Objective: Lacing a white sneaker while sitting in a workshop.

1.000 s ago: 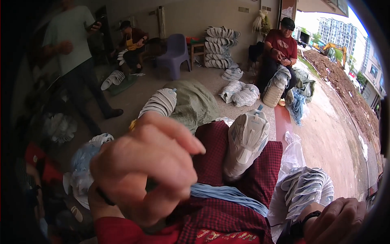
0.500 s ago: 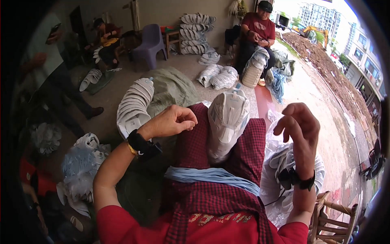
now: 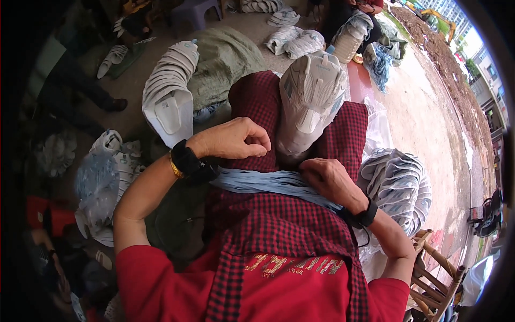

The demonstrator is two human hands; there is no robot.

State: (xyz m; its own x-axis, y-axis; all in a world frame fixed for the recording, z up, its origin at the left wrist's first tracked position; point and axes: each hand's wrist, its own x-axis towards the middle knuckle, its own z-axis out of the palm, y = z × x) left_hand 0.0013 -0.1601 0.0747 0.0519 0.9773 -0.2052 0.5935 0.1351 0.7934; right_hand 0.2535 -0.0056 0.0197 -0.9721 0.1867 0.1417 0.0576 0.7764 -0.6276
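Note:
A white shoe upper point(image 3: 313, 88) with pale blue trim stands between my knees, toe toward me. My left hand point(image 3: 236, 138) hovers over my left thigh, left of the upper, with its fingers curled in; whether anything is pinched there is hidden. Across my lap lies a bundle of light-blue shoelaces point(image 3: 257, 181). My right hand point(image 3: 333, 180) is down at the right part of this bundle, fingers bent and closed on the laces; the fingertips are partly hidden. Both wrists wear black bands.
A curved stack of white uppers point(image 3: 170, 80) stands at left, beside a green sack point(image 3: 228, 59). More nested uppers point(image 3: 399, 185) lie right of my lap, near a bamboo stool point(image 3: 437, 279). Another person point(image 3: 370, 8) sits at the far right; a standing person's legs point(image 3: 80, 88) show at left.
My right hand has come down and inward from the raised spot at right to the laces. My left hand stays near the left thigh. The view has tipped downward.

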